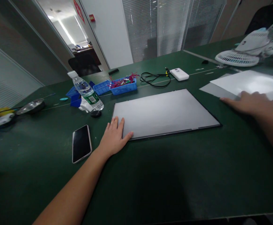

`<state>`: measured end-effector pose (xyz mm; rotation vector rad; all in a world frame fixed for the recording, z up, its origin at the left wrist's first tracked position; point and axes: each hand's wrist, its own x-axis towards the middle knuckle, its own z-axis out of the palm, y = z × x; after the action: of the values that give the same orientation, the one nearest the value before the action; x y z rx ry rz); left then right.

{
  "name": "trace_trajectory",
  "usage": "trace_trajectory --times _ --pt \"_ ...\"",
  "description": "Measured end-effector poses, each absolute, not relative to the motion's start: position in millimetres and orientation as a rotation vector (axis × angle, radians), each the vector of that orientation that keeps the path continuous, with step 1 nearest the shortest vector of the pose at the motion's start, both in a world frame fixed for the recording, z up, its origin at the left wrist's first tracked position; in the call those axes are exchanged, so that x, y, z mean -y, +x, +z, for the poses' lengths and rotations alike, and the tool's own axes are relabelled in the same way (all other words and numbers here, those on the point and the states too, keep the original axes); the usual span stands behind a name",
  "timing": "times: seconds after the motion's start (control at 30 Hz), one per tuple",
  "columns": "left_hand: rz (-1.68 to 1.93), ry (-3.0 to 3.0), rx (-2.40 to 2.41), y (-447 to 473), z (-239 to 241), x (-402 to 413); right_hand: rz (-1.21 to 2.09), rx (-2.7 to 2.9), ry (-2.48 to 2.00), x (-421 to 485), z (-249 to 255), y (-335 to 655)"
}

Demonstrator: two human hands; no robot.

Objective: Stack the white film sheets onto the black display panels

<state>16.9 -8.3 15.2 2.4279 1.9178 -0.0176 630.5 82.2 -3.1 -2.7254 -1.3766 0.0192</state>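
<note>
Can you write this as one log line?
left hand: open, on panel; right hand: at white sheets, grip unclear; phone: on table, left of panel

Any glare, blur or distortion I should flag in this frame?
Head view: glare brightens the white sheet; head view: the right hand is smeared, the left hand crisper; head view: the white wall leans, perhaps from tilt or wide-angle distortion; head view: a soft dark patch, shadow or reflection, on the green table before the panel.
</note>
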Motion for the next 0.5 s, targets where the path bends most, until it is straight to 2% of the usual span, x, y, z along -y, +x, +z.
trace_trajectory --times 0.13,0.33,0.5 --pt "0.002 2.43 -1.914 16 16 8 0.062 1.476 -2.702 -74 8 605" --pt "-0.017 2.426 -1.924 18 16 8 -0.124 1.613 -2.665 -62 21 579" --pt "-0.014 2.443 -1.925 18 16 8 -0.128 1.692 -2.608 -59 30 577"
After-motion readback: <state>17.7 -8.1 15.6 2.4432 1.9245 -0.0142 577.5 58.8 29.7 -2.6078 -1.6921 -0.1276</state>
